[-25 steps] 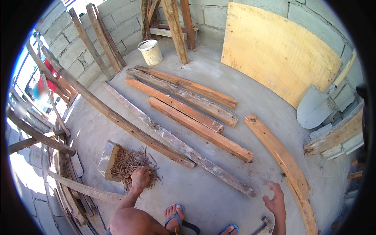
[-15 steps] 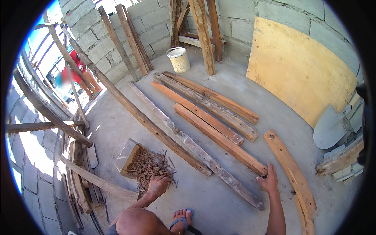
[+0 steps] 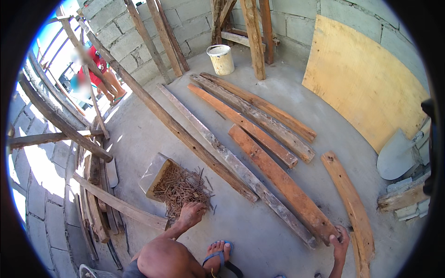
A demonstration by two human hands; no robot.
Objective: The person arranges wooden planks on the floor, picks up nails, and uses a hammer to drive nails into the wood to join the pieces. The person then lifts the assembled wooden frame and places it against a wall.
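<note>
My right hand [image 3: 340, 241] grips the near end of a reddish-brown timber [image 3: 278, 176], thumb on the top near its edge. The timber lies slanted on the floor, its broad worn face upward. My left hand [image 3: 191, 215] is closed at the near edge of a heap of rusty nails [image 3: 181, 187]; whatever its fingers hold is hidden. The nails spill from a tipped, cut-open pale container [image 3: 149, 178]. Left of the gripped timber lies a long whitish-stained timber [image 3: 234, 162], and beyond it another orange-brown timber [image 3: 245, 125].
Two more timbers [image 3: 266, 107] lie farther back. A short plank [image 3: 350, 199] is to my right, near a shovel [image 3: 395, 155] and a leaning plywood sheet [image 3: 361, 83]. Long poles [image 3: 162, 123] slant across the left. A white bucket [image 3: 221, 60] stands behind; people [image 3: 104, 74] are outside.
My right hand, open beside the timber's end before, has taken hold of it. The timber has come nearer and turned to show its broad face. My left hand stays by the nails.
</note>
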